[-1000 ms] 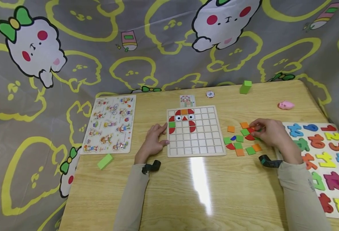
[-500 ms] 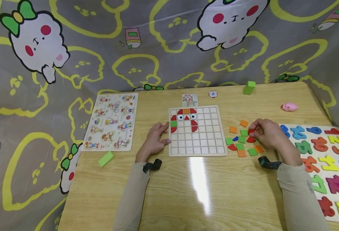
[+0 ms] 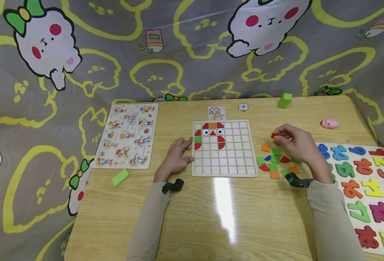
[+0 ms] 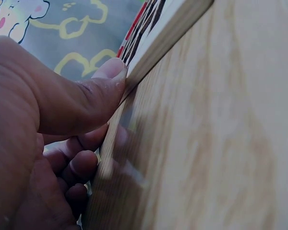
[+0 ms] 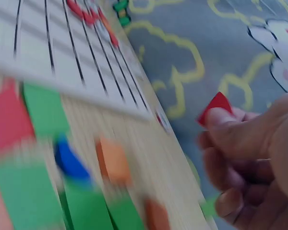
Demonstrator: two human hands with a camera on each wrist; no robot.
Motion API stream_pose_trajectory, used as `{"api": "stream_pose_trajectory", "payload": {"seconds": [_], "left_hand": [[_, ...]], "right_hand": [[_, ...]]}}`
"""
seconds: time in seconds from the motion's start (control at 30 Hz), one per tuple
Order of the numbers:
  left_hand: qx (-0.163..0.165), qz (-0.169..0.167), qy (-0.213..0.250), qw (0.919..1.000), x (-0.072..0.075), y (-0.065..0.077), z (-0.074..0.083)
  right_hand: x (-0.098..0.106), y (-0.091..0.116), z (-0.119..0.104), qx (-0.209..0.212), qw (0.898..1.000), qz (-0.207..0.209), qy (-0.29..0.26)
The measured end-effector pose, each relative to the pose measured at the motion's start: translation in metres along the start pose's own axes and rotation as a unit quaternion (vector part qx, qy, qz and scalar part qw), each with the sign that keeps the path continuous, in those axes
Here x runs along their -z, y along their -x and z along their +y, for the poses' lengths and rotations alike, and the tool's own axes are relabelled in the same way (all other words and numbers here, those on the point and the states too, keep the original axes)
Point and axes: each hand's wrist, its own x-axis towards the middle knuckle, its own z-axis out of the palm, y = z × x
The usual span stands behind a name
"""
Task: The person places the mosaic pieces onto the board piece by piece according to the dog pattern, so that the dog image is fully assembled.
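Observation:
Between thumb and fingertips, my right hand (image 3: 297, 144) pinches a red tile (image 5: 217, 106) with a pointed corner, raised above the loose tiles. My left hand (image 3: 175, 159) rests on the table with its thumb and index finger touching the left edge of the wooden grid board (image 3: 237, 160). In the board's upper left cells lie red quarter-round tiles (image 3: 221, 145), an orange square (image 3: 213, 125), a green square (image 3: 197, 139), a red triangle and two eye tiles (image 3: 205, 132). Right of the board are scattered green squares (image 3: 275, 159), orange squares (image 3: 274, 175), red pieces (image 3: 285, 159) and a blue piece (image 3: 268, 158).
A picture card (image 3: 216, 113) lies behind the board, near a round chip (image 3: 243, 107). Green blocks (image 3: 284, 101) and a pink pig (image 3: 330, 123) stand around. A figure puzzle (image 3: 126, 139) lies left, a number puzzle (image 3: 371, 181) right, beside my right forearm.
My right hand has picked the red tile out of the loose pieces, lifted it and moved left. My left hand stays at the board's edge. The head view has shifted slightly.

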Motion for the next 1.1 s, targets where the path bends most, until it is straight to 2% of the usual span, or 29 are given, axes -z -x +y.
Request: {"api": "stream_pose_trajectory", "payload": {"seconds": [0.23, 0.47, 0.57, 0.87, 1.1], "left_hand": [[0.001, -0.001, 0.003, 1.0, 0.001, 0.0, 0.0], [0.004, -0.003, 0.002, 1.0, 0.0, -0.001, -0.002], [0.006, -0.005, 0.002, 1.0, 0.0, -0.002, -0.003], [0.007, -0.011, -0.005, 0.9999, -0.001, -0.003, -0.006], [0.013, -0.011, -0.005, 0.9998, 0.001, -0.002, -0.005]], "right_hand": [[-0.038, -0.037, -0.036, 0.064, 0.996, 0.012, -0.056], [-0.079, -0.07, -0.068, 0.049, 0.992, -0.007, -0.12], [-0.095, -0.08, -0.077, 0.059, 0.99, -0.015, -0.131], [-0.126, -0.09, -0.099, 0.13, 0.986, -0.053, -0.086], [-0.138, -0.091, -0.106, 0.133, 0.987, -0.067, -0.066]]}}
